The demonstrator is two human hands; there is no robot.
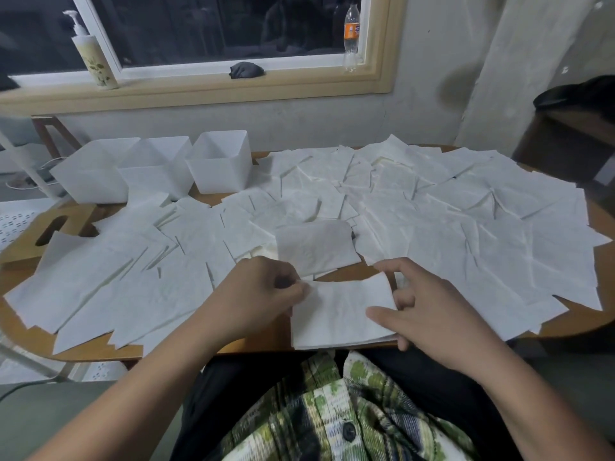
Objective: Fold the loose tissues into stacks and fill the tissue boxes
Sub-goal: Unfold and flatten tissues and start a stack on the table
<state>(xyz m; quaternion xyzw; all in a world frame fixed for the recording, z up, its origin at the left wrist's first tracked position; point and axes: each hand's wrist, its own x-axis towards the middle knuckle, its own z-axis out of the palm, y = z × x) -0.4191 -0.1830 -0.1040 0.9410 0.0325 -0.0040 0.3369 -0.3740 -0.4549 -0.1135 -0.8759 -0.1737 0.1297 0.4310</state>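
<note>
Stack [339, 317]: lies at the table's [249, 341] near edge, right in front of the person, probably so each folded sheet can be added without reaching.
Left hand [266, 291]: fingers curled, pinching the stack's left edge, seemingly to steady or square it.
Right hand [436, 311]: fingers spread and holding nothing, at the stack's right side; whether it touches the stack is unclear.
Loose tissues [432, 207]: overlapping, spread across most of the table, within reach.
Boxes [219, 168]: three in a row at the far left, open and apparently unfilled.
Lid [40, 234]: slotted, beside the boxes.
Progress: early, by my judgement.
</note>
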